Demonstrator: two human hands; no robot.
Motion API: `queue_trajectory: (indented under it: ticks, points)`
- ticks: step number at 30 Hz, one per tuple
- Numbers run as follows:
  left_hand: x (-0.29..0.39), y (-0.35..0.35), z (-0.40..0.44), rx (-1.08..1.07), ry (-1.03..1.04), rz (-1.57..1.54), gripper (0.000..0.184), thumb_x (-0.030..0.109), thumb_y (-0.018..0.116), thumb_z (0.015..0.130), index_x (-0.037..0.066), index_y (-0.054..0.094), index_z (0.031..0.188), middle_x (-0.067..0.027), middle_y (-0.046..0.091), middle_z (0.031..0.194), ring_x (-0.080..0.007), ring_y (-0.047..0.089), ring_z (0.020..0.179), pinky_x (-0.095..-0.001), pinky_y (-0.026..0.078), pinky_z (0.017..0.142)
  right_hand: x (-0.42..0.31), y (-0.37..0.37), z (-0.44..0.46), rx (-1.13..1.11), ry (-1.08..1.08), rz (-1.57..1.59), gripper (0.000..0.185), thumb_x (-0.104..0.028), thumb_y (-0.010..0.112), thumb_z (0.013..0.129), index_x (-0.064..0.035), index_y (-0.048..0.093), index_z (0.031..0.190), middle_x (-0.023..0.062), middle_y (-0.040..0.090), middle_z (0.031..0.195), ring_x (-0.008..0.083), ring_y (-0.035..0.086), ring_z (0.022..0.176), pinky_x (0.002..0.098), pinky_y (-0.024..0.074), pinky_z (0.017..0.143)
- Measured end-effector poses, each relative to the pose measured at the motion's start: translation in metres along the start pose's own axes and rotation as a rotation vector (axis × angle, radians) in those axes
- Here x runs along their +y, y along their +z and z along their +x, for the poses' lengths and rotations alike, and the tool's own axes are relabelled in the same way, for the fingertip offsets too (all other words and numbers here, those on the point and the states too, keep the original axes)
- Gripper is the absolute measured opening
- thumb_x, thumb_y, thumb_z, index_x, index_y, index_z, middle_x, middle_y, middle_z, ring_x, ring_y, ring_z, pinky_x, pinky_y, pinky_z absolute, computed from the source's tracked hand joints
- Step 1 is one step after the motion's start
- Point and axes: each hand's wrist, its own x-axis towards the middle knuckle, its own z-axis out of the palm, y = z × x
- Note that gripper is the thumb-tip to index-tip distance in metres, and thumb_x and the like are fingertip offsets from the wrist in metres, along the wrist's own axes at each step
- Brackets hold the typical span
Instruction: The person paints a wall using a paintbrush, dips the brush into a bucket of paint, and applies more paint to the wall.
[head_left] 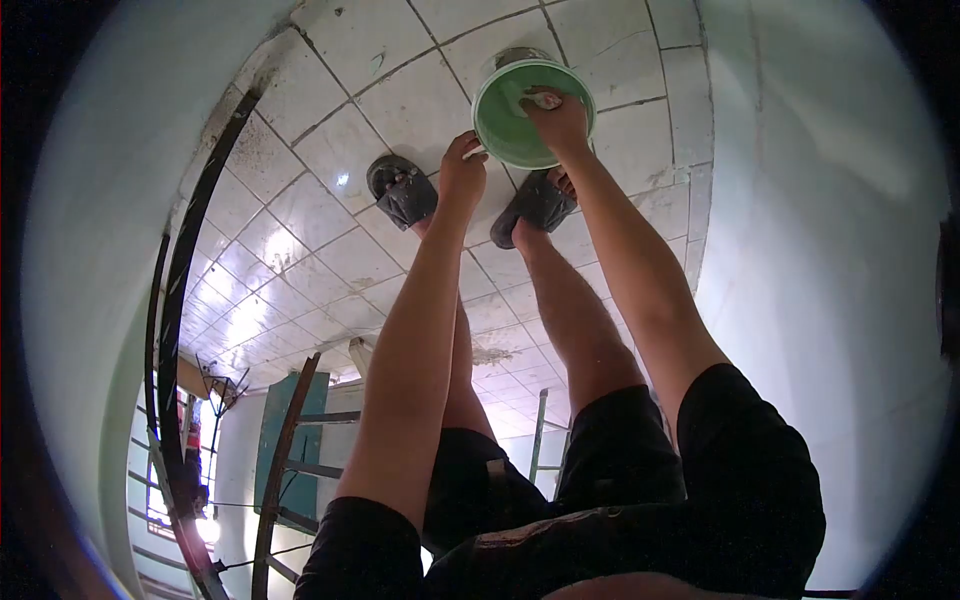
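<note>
A round green bucket stands on the tiled floor at the upper middle, beyond the sandalled feet. My right hand reaches over its rim into the inside, fingers curled round a small whitish-pink thing too small to name. At the bucket's left edge is my left hand, its fingers bent together beside a small pale piece at the rim. What it grips there is too small to make out.
Dark sandals are on my feet, close to the bucket. Pale walls rise on both sides. At the left are a long dark curved bar, a metal frame and a teal panel.
</note>
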Motion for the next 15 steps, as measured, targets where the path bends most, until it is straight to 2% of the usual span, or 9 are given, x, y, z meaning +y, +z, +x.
queue_trajectory:
  ticks: [3, 6, 8, 12, 14, 15]
  points:
    - [0.002, 0.002, -0.002, 0.016, -0.026, -0.076, 0.052, -0.004, 0.038, 0.086, 0.011, 0.042, 0.135, -0.0079, 0.053, 0.125, -0.021, 0.059, 0.103, -0.0316, 0.049, 0.074, -0.013, -0.019, -0.005, 0.026, 0.003, 0.094, 0.033, -0.025, 0.073, 0.07, -0.0095, 0.07, 0.099, 0.0142, 0.069, 0.094, 0.0302, 0.067, 0.087, 0.0388, 0.0524, 0.078]
    - [0.002, 0.005, -0.006, 0.017, -0.028, -0.124, 0.053, -0.005, 0.038, 0.087, 0.011, 0.04, 0.137, -0.0087, 0.052, 0.127, -0.021, 0.059, 0.102, -0.0313, 0.049, 0.073, 0.0, -0.02, -0.005, -0.014, 0.132, 0.124, 0.031, -0.025, 0.072, 0.07, -0.0106, 0.071, 0.099, 0.0128, 0.07, 0.095, 0.0286, 0.067, 0.087, 0.0381, 0.0523, 0.078]
    - [0.004, 0.004, -0.007, 0.012, -0.025, -0.135, 0.054, -0.004, 0.039, 0.087, 0.011, 0.039, 0.138, -0.009, 0.051, 0.128, -0.021, 0.059, 0.102, -0.0312, 0.049, 0.072, 0.006, -0.014, -0.006, 0.018, 0.03, 0.116, 0.031, -0.025, 0.072, 0.072, -0.0119, 0.071, 0.099, 0.0125, 0.07, 0.095, 0.0286, 0.067, 0.087, 0.0379, 0.0523, 0.078]
    - [-0.003, 0.008, -0.003, 0.03, 0.035, -0.033, 0.057, -0.005, 0.039, 0.087, 0.013, 0.037, 0.141, -0.0102, 0.048, 0.133, -0.0212, 0.059, 0.103, -0.0304, 0.049, 0.072, 0.007, -0.003, -0.016, -0.039, 0.033, 0.085, 0.03, -0.024, 0.07, 0.072, -0.0116, 0.071, 0.099, 0.0144, 0.069, 0.096, 0.0302, 0.067, 0.087, 0.0379, 0.0523, 0.079]
    - [-0.007, 0.011, -0.002, 0.031, 0.075, -0.041, 0.058, -0.005, 0.038, 0.087, 0.014, 0.036, 0.142, -0.0108, 0.047, 0.135, -0.0214, 0.058, 0.104, -0.0299, 0.049, 0.071, 0.007, 0.004, -0.021, -0.013, -0.108, -0.018, 0.029, -0.024, 0.069, 0.073, -0.0104, 0.071, 0.099, 0.0164, 0.069, 0.094, 0.0327, 0.066, 0.086, 0.0383, 0.0525, 0.079]
    - [-0.007, 0.012, -0.002, 0.036, 0.088, 0.023, 0.06, -0.005, 0.039, 0.086, 0.015, 0.035, 0.143, -0.0109, 0.045, 0.138, -0.0217, 0.058, 0.105, -0.0294, 0.049, 0.071, 0.006, 0.006, -0.023, -0.01, -0.107, -0.018, 0.029, -0.024, 0.069, 0.073, -0.0104, 0.071, 0.099, 0.0164, 0.069, 0.094, 0.0327, 0.066, 0.086, 0.0383, 0.0525, 0.079]
